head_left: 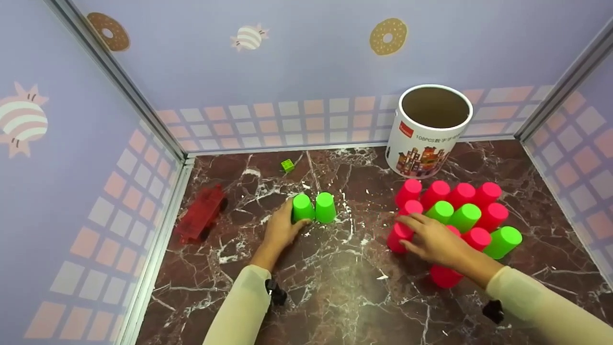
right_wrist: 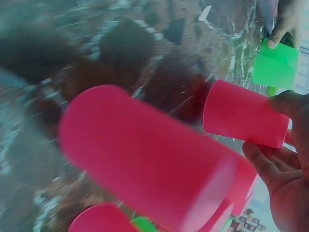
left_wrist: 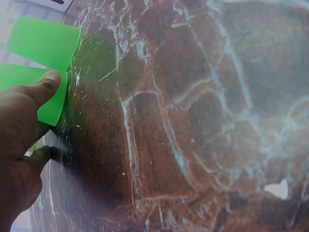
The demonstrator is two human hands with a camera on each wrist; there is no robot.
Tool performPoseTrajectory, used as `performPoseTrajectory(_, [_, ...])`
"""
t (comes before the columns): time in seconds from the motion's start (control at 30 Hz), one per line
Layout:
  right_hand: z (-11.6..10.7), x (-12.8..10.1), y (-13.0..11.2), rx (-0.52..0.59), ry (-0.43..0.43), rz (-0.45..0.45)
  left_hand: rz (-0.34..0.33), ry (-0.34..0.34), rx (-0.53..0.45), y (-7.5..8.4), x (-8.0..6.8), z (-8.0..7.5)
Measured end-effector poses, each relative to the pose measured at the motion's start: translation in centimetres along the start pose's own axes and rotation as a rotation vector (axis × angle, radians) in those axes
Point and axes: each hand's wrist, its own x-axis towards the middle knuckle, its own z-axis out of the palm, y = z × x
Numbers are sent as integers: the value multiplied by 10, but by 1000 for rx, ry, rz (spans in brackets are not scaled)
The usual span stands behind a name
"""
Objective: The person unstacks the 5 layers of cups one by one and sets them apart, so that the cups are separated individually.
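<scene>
Two upside-down green cups stand side by side on the marbled table in the head view. My left hand (head_left: 281,226) pinches the left green cup (head_left: 302,207), its thumb (left_wrist: 47,86) lying across the side near the rim in the left wrist view. Beside it is the other green cup (head_left: 325,208). To the right, my right hand (head_left: 433,239) holds a pink cup (right_wrist: 244,113) between thumb and fingers, at the left front of a cluster of cups. Several other pink cups (head_left: 437,193) and a few green cups (head_left: 504,242) stand around that hand, some partly hidden beneath it.
A white cardboard bucket (head_left: 428,132) stands behind the cluster, near the back wall. A small green cube (head_left: 287,165) lies behind the two green cups. At the left sits a translucent red object (head_left: 201,213). Patterned walls (head_left: 306,62) enclose the table on three sides.
</scene>
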Motion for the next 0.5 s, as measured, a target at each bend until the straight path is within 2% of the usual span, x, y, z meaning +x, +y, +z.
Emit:
performPoseTrajectory(0.2, [-6,-19,13,-44,28,-14,14,3,6,0,0,0])
performPoseTrajectory(0.5, [-4,-24,20,-80,19,-49,-5,-20,23,-1,0,0])
